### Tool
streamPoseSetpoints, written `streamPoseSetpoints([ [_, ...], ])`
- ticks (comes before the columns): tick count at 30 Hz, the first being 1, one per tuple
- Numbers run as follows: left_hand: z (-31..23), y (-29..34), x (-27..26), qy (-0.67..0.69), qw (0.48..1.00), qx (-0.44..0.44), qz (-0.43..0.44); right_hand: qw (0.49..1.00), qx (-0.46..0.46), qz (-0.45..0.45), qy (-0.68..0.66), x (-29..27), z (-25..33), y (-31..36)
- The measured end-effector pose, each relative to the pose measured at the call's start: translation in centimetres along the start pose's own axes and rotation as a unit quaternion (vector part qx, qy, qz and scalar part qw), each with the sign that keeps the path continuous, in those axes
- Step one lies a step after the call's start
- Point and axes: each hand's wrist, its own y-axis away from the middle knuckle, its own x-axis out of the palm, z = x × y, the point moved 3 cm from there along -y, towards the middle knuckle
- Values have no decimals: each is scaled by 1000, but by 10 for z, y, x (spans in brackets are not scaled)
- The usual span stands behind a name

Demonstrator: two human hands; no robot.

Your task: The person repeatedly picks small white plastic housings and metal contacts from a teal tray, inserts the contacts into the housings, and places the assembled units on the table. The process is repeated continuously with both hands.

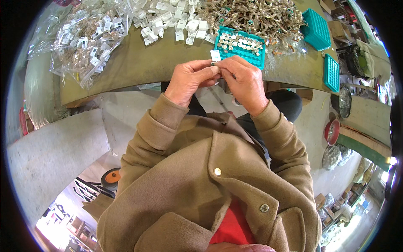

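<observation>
Left hand [186,80] and right hand [243,79], fingertips pinched together, hold a small white plastic casing [215,55] by the teal tray's left edge [217,41]; similar casings [192,27] lie heaped left of it.

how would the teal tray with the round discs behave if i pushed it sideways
The tray probably stays stiff, judging by its straight edges and moulded grid. The discs might jump or slide out on a hard shove, since they sit uncovered.
</observation>
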Motion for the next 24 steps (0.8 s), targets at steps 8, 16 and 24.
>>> streamPoseSetpoints([
  [8, -3, -4, -7, 31, 999, -3, -32, 991, 109, -55, -46, -13, -25, -13],
  [16, -2, -1, -8, 56, 997, -7, -49, 990, -10, -29, 137, 1, -31, -17],
  [24, -2, -1, -3, 70, 997, 18, -25, 997, -4, -40, 65, -3, -17, -18],
])
